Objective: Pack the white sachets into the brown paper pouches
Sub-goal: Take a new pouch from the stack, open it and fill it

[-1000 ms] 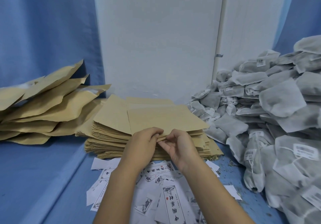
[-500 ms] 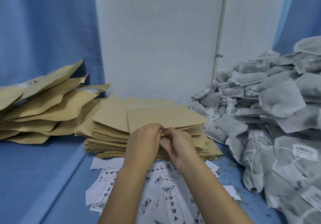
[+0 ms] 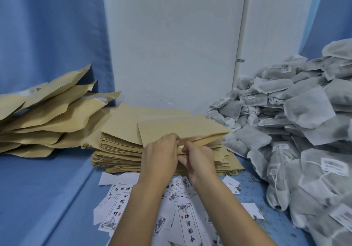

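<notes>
So behind everything you've got a big white panel [image 3: 171,45] with blue cloth [image 3: 47,36] hanging on either side, and the blue tabletop [image 3: 38,188] runs under the lot. The heap of white sachets [image 3: 308,116] takes up your whole right side, piled high at the back and spilling down towards the near edge, some with little tags on strings. Over on your left there's a loose pile of puffy brown pouches [image 3: 47,116], overlapping each other and lying at a slant. Dead centre sits the stack of flat pouches [image 3: 118,144], thick and a bit fanned out, just beside the sachet heap. In front of the stack, under your forearms, a scatter of printed paper slips [image 3: 118,213] covers the tabletop. The top pouch [image 3: 181,129] lies on the stack with its near edge lifted off it. Your left hand [image 3: 162,154] has its fingers curled over that near edge, pinching it. Your right hand [image 3: 200,158] is right up against the left one, thumb and fingers pinching the same edge from below. The mouth looks slightly parted between them, can't tell how far. Small greenish crumbs [image 3: 245,181] dot the tabletop near the stack's right corner
</notes>
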Demonstrator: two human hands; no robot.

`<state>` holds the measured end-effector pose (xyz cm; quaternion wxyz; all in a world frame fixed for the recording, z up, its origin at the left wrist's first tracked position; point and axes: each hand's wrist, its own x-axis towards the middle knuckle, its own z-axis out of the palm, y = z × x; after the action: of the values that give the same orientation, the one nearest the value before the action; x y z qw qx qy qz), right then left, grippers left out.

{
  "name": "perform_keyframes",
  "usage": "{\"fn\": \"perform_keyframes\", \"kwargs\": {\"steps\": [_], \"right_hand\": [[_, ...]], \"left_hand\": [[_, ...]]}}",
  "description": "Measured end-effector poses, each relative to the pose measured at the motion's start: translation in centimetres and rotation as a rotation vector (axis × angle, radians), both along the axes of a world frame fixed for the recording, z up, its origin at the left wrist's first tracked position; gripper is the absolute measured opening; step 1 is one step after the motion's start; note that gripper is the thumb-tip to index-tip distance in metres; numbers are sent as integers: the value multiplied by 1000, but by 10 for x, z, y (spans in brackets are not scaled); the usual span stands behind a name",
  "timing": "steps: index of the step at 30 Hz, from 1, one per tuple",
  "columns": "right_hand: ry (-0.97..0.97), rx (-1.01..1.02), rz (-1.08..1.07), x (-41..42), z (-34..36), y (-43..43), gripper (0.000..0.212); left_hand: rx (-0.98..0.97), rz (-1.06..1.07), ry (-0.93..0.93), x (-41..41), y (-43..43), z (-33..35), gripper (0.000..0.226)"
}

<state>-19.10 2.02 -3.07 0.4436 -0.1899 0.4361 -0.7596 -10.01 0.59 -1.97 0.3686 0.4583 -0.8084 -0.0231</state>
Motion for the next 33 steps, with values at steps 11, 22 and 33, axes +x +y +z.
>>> {"fn": "perform_keyframes", "kwargs": {"steps": [11, 22, 33], "right_hand": [[-119, 0, 150, -4, -5, -3, 10], [-312, -13, -11, -30, -4, 2, 21], [369, -204, 44, -11, 8, 4, 33]], "left_hand": [[-146, -40, -40, -1, 2, 1, 39], [-4, 233, 159, 27, -6, -2, 35], [216, -142, 639, -6, 2, 0, 23]]}}
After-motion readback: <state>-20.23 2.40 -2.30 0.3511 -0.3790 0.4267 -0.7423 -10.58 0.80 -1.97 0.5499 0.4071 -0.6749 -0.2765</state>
